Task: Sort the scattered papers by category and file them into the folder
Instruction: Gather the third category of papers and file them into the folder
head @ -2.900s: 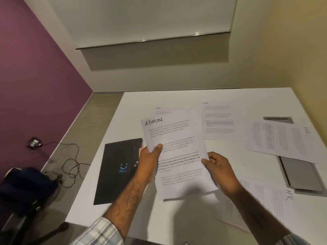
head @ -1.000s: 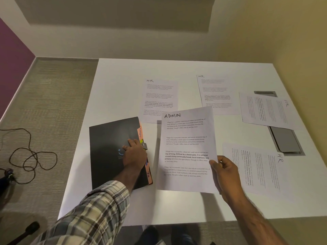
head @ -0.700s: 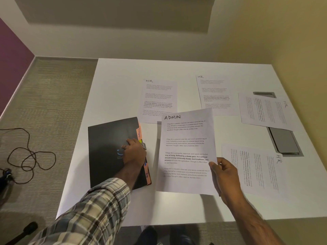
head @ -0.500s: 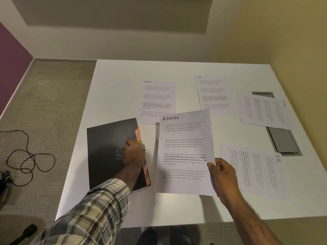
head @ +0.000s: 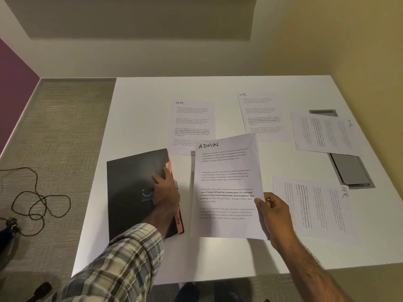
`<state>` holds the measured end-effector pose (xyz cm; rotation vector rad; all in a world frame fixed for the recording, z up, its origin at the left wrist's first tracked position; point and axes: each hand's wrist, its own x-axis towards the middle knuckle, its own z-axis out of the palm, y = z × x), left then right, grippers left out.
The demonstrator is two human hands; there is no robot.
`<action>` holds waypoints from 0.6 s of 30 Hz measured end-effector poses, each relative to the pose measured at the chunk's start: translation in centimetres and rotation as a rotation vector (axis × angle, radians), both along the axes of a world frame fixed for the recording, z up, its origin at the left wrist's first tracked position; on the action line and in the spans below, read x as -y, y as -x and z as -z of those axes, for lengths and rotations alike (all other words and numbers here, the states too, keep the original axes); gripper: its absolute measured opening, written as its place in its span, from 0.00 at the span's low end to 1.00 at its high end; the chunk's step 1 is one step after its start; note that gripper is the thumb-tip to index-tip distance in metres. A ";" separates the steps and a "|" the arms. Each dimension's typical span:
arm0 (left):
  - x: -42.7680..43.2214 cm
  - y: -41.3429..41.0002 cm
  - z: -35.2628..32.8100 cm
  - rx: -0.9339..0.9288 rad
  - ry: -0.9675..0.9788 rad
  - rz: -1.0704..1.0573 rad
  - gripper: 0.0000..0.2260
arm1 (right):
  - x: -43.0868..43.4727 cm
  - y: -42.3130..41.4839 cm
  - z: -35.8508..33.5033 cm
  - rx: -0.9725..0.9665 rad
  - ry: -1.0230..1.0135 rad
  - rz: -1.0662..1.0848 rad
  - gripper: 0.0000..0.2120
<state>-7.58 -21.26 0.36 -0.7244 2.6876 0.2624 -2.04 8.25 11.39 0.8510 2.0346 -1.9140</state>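
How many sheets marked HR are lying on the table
4: one beyond the folder, one at far centre, one on the grey hatch, one near right. The ADMIN sheet could hide more.

**White table, a folder and four HR sheets**

The white table (head: 141, 101) carries a black folder (head: 130, 182) near its left edge, closed, with orange tabs along its right side. Four sheets headed HR lie flat: one (head: 193, 125) behind the folder, one (head: 261, 116) toward the far edge, one (head: 322, 134) turned sideways near the right edge, partly covering a grey recessed panel (head: 349, 171), and one (head: 316, 210) sideways toward the near right corner.
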 end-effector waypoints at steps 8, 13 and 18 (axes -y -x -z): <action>1.7 -2.3 -1.9 -0.181 -0.209 0.086 0.44 | 1.3 0.7 0.2 -0.007 0.006 -0.034 0.06; 2.7 -2.5 -2.7 -0.240 -0.244 0.083 0.41 | 2.0 1.1 0.3 -0.023 -0.030 -0.066 0.05; 3.2 -3.3 -4.7 -0.208 -0.241 0.104 0.25 | 3.4 1.6 0.2 -0.065 -0.107 -0.111 0.07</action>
